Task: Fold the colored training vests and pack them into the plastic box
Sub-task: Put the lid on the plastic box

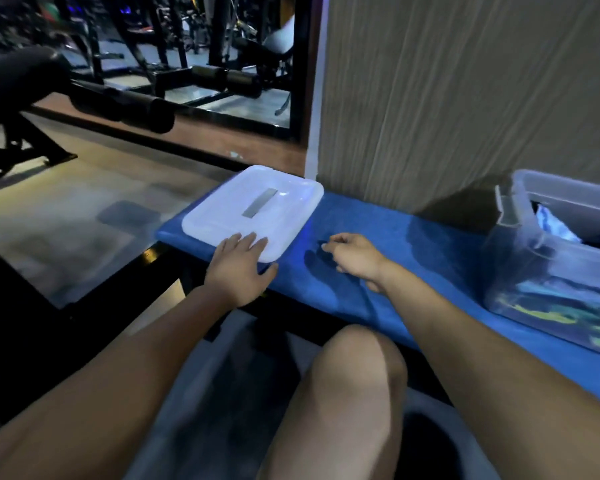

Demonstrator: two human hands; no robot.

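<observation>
On the blue bench (395, 237) a white lid (253, 211) lies flat at the left end, with a gray strip across its middle. The left hand (238, 271) rests on the near corner of the lid. Its fingers (246, 242) are straight and close together, lying on top of the lid, and the thumb sticks out to the side just under the lid's edge. The right hand (355, 256) is just above the bench, a little to the right of the lid and not touching it. Its fingers are bent in loosely, and they hold nothing. Far to the right, well apart from both hands, stands the clear plastic box (548, 271) on the bench. Its top is open. Colored vests (565, 315) lie inside it, blue, green and yellow, and you can see them through the clear wall. A bare knee (357, 362) shows low down between the two arms. Behind the bench is a pale wall (465, 91), and dark gym machines (136, 64) stand to the left.
</observation>
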